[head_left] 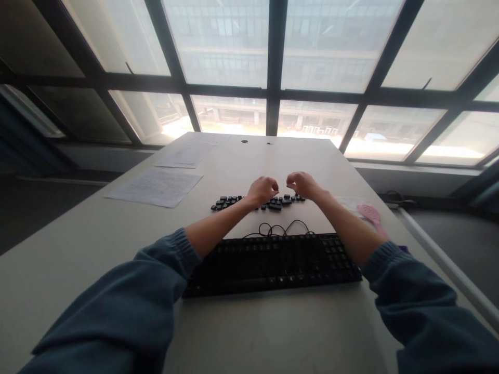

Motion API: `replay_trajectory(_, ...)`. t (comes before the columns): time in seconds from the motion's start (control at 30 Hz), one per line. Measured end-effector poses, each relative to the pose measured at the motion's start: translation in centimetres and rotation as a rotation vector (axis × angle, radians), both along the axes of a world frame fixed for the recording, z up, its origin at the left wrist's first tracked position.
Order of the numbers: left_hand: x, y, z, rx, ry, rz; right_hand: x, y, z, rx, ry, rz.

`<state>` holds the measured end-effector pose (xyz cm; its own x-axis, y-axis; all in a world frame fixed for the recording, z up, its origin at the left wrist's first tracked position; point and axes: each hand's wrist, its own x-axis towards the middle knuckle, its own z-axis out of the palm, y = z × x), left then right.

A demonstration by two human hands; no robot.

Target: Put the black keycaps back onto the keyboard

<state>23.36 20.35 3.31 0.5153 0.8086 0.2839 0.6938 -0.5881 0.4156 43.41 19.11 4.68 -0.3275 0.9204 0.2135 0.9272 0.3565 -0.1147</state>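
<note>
A black keyboard (273, 265) lies on the white table in front of me, with many of its keys gone from the left and middle; keys show on its right side and along parts of its edges. Beyond its looped cable sits a row of loose black keycaps (226, 202). My left hand (263, 190) is above these keycaps, its fingers closed in a pinch; what they hold, if anything, is hidden. Close by on the right, my right hand (304, 185) is also pinched, with a small dark keycap at its fingertips. The two hands are apart.
Printed paper sheets (156, 186) lie at the left of the table (93, 249). To the right are a pink hairbrush-shaped thing (368, 212) and a clear plastic bag (346, 203), partly behind my right forearm. Large windows (218, 47) stand beyond the far edge.
</note>
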Motion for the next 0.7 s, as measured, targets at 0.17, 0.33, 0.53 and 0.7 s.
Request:
replay_trajectory(0.17, -2.8, -7.1, 0.6, 0.078, 0.004, -0.111, 0.4, -5.7, -0.1, 0.192, 0.382, 0.119)
replay_trajectory(0.33, -4.1, -13.3, -0.1, 0.108, -0.054, -0.253, -0.3, -12.9, -2.3, 0.127, 0.552, 0.244)
replay_trajectory(0.53, -3.4, -16.4, -1.1, 0.083, -0.032, -0.296, -1.1, -18.0, -4.0, 0.001, 0.495, 0.309)
replay_trajectory(0.7, -3.5, -16.7, -2.1, 0.117, -0.014, -0.277, -1.4, -18.9, -4.5, 0.007, 0.452, 0.335)
